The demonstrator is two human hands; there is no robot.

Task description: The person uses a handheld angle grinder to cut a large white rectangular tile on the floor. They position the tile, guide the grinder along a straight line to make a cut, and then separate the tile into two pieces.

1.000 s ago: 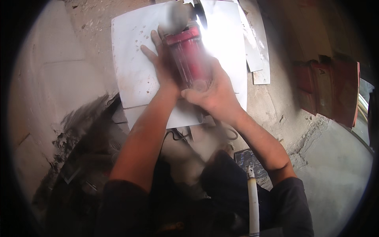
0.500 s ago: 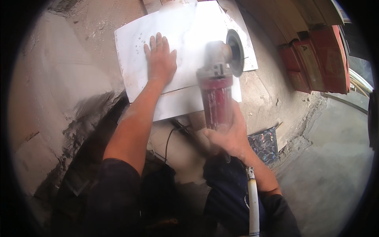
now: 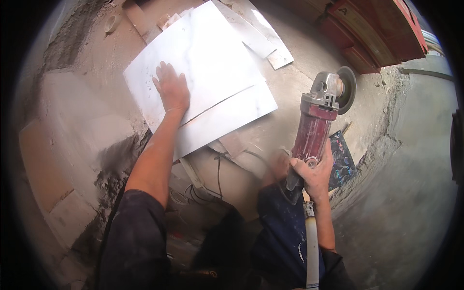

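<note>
My left hand [image 3: 173, 91] lies flat on a white marble-look tile [image 3: 208, 53], fingers stretched and slightly spread. A dark, straight cut line [image 3: 220, 105] crosses the tile near its lower edge, to the right of my left wrist. Held in my right hand [image 3: 316, 174] is a dusty red angle grinder [image 3: 315, 128], upright and to the right of the tile, apart from it. My fingers wrap around its rear body. Its cutting disc [image 3: 348, 90] faces right. A pale hose-like sleeve [image 3: 311, 246] runs down from the grinder's rear end past my leg.
Pale offcut strips [image 3: 247, 31] lie beyond the tile. Red cardboard boxes [image 3: 369, 31] stand at the far right. A dark patterned piece [image 3: 343, 159] is on the ground behind my right hand. Broken slab edges [image 3: 116, 162] border a dark gap at left; thin cables [image 3: 219, 176] lie below the tile.
The grinder has moved right, from over the tile's right part to beside it. My left hand stays flat on the tile. The whole view has shifted and turned somewhat.
</note>
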